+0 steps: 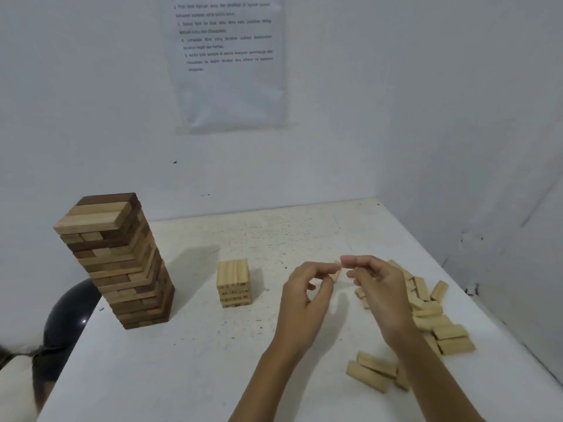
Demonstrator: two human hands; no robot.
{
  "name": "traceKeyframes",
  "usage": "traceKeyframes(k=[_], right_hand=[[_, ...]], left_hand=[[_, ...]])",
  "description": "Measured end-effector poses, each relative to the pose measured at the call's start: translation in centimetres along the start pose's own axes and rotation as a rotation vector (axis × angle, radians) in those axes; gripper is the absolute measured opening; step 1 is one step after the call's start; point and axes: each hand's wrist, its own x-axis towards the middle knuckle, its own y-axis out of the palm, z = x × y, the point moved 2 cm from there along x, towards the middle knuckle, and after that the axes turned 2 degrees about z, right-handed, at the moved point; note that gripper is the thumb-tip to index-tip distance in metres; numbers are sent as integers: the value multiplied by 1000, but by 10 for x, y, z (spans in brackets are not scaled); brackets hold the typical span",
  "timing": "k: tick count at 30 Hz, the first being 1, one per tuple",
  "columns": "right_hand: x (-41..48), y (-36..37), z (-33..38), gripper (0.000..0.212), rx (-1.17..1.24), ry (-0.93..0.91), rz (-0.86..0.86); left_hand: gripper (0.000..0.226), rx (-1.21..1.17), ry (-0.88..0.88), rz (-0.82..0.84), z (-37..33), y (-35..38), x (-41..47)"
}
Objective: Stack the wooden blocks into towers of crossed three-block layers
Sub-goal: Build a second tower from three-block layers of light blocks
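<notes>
pinching a pale block (pixel 337 274) between curled fingertips of left hand (pixel 304 295) and right hand (pixel 380 295), right of the small tower (pixel 234 283).

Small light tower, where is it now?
Head view, centre: the small light tower stands right of the tall dark tower and left of the left hand.

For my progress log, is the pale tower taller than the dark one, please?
No, the pale tower stands much lower than the dark tower.

Single head-worn wide-angle view; faces forward and down across the table (pixel 198 360) at close range, toward the wall (pixel 365 117).
</notes>
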Motion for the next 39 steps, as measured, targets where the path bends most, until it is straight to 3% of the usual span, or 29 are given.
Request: traceKeyframes(k=[9, 15, 19, 24, 29, 34, 39], right_hand=[[28, -81, -23, 32, -397, 15, -65], [31, -98, -31, 23, -650, 31, 195], [32, -98, -39, 24, -667, -41, 212], [33, -100, -45, 36, -669, -162, 151], [42, -103, -38, 29, -610, -13, 176], [51, -106, -42, 59, -975, -33, 396], [65, -105, -30, 51, -1199, 0, 610]], left_hand=[[19, 272, 58, 217, 23, 66, 54], [33, 533, 142, 402, 38, 87, 79], [28, 609, 157, 453, 49, 97, 81], [27, 501, 129, 294, 59, 97, 81], [23, 317, 51, 258, 55, 96, 81], [18, 167, 3, 207, 48, 96, 77], [21, 99, -52, 187, 49, 90, 71]])
